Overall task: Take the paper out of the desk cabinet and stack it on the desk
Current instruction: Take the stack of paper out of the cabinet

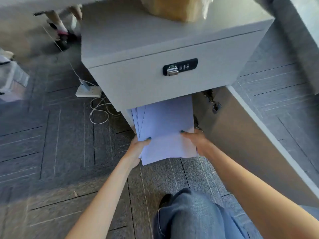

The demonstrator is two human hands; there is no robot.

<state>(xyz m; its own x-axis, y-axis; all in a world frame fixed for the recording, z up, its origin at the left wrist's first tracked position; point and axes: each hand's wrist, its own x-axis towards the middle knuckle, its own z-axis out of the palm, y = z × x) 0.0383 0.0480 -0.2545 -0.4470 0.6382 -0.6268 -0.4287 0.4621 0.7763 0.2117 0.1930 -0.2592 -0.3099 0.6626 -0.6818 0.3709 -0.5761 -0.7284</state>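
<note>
A stack of white paper (165, 125) sticks halfway out of the lower compartment of the grey desk cabinet (138, 83). My left hand (136, 150) grips the stack's near left edge, thumb on top. On the near right edge sits my right hand (196, 140), thumb also on top. The far end of the paper is hidden under the drawer front. The cabinet door (241, 135) is swung open to the right.
A combination lock (180, 66) is on the drawer front. A brown bag (172, 7) stands on the cabinet top. A white power strip (88, 91) with cables lies on the carpet at left. My knee in jeans (195, 216) is below. Someone's feet (60, 30) are at far left.
</note>
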